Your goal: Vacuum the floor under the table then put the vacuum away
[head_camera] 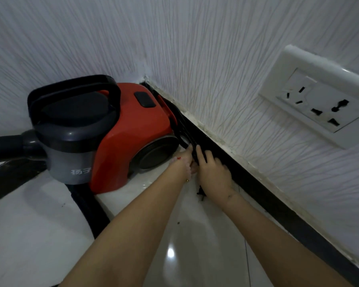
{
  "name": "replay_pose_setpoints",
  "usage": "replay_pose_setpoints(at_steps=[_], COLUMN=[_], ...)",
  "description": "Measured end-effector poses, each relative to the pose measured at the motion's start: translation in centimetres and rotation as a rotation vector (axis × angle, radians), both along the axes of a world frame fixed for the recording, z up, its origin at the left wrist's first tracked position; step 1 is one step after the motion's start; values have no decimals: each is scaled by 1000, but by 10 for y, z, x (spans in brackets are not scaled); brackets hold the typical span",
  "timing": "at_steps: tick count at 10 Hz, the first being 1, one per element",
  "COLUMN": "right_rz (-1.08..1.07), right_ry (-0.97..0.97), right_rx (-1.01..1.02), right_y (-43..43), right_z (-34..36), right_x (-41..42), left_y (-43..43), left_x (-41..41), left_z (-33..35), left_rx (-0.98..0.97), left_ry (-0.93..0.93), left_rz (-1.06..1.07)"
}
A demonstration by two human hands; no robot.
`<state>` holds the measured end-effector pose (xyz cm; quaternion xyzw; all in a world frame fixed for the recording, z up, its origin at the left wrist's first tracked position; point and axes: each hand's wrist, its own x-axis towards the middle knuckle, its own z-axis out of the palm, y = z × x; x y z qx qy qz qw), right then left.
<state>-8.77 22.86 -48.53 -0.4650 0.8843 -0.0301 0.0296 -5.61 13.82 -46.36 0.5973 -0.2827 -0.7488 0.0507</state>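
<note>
The vacuum is parked on the floor right in the corner, back end almost against the black baseboard. Its cord hangs in loops off the rear. The right grip is wrapped around that bundle. The left grip is touching it too, but it's mostly hidden, so I can't tell if it's closed. The wall socket has nothing plugged in, and there's no desk in view. So I'd guess the vacuuming is done and this is the putting-away part. What's left is tidying the cord and the hose sprawled out front.
</note>
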Motion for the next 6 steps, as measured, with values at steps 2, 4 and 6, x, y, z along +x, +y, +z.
replay_pose_setpoints(at_steps=[2, 4, 6], right_rz=[38, 59, -2], right_ry=[88, -629, -657], right_rx=[-24, -76, -36], right_y=[-16, -5, 35], right_z=[-10, 16, 108], right_x=[-2, -7, 13], left_y=[20, 20, 22], left_x=[21, 40, 81], left_z=[-5, -2, 46], left_rx=[-134, -184, -133], left_ry=[121, 160, 46], left_rz=[-56, -145, -260])
